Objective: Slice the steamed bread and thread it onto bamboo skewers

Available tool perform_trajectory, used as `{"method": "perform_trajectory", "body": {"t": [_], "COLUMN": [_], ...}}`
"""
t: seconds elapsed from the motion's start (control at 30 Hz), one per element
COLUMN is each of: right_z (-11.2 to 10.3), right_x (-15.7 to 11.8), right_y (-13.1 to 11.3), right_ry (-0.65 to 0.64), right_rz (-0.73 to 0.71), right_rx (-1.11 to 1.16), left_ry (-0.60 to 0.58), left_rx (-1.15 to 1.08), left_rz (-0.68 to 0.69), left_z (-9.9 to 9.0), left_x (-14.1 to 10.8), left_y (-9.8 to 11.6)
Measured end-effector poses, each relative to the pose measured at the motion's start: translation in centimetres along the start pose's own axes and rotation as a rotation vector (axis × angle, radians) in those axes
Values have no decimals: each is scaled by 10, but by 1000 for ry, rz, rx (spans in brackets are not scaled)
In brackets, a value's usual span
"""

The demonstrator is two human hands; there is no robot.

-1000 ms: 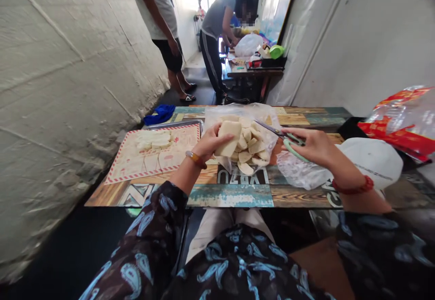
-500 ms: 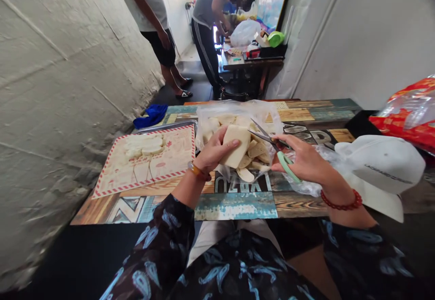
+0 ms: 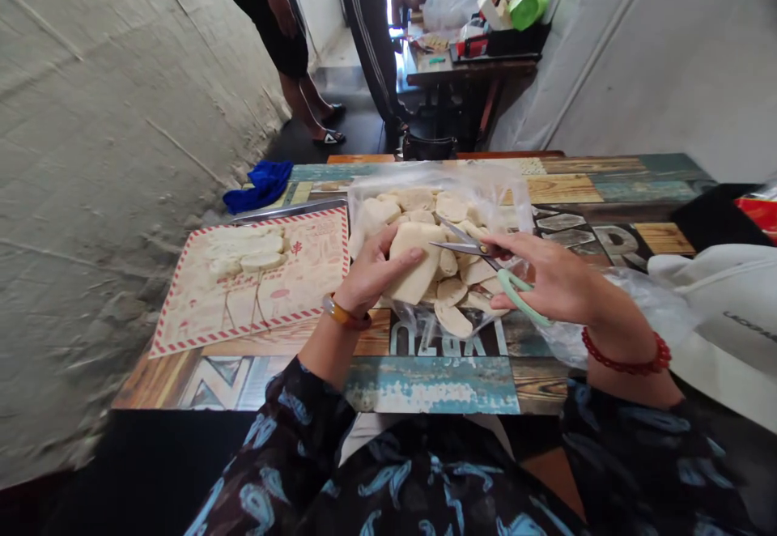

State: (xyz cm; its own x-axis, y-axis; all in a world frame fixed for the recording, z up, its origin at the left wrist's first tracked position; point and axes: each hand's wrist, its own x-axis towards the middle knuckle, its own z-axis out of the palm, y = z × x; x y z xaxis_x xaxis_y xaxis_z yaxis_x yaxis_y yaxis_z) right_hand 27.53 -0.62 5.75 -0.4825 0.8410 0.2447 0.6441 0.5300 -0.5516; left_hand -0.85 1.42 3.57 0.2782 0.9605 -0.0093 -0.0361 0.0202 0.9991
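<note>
My left hand [image 3: 371,273] is closed on a thick, pale, flat food slice [image 3: 415,261] with rounded corners, thumb across its face. In my right hand [image 3: 549,277] is a pair of scissors [image 3: 470,246] with light green handles. Its blades are parted and point left, one tip at the slice's right edge. Beneath both hands lies a clear plastic bag [image 3: 515,196], spread open and full of similar pale slices [image 3: 452,291]. To the left, several pale pieces on thin sticks [image 3: 246,248] rest on a printed paper sheet [image 3: 316,281] with a red-striped border.
A metal tray [image 3: 291,210] shows under the paper. A blue cloth [image 3: 258,185] lies behind it on the patterned table [image 3: 425,378]. A white cap [image 3: 740,317] and crumpled plastic [image 3: 643,301] are at right. Two people stand beyond, near a cluttered second table [image 3: 486,70].
My view has tipped downward and come nearer to the table. The scissors' blades have shifted from above the slice's upper right corner to its right edge. Both hands keep their hold.
</note>
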Motion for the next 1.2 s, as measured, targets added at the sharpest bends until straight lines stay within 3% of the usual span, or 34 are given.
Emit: {"method": "perform_trajectory", "body": {"t": [0.13,0.3,0.6,0.9,1.2], "right_z": [1,-2,-9,-13,-10], "right_x": [-4,-8,-16,-12,-7], "right_y": [4,2,-22,-41,-38], "right_ry": [-49,-101,-186,-228,-204], "right_rz": [33,16,20,188,65], "right_rx": [13,25,-85,-1,-79], "left_ry": [36,-19,-95,-121,-125], "left_rx": [35,14,-15,-85,-15], "left_rz": [31,-1,15,8,26], "left_z": [-2,0,4,4,-1], "left_x": [-2,-5,-9,-10,-10], "left_y": [-2,-6,-6,-6,-8]}}
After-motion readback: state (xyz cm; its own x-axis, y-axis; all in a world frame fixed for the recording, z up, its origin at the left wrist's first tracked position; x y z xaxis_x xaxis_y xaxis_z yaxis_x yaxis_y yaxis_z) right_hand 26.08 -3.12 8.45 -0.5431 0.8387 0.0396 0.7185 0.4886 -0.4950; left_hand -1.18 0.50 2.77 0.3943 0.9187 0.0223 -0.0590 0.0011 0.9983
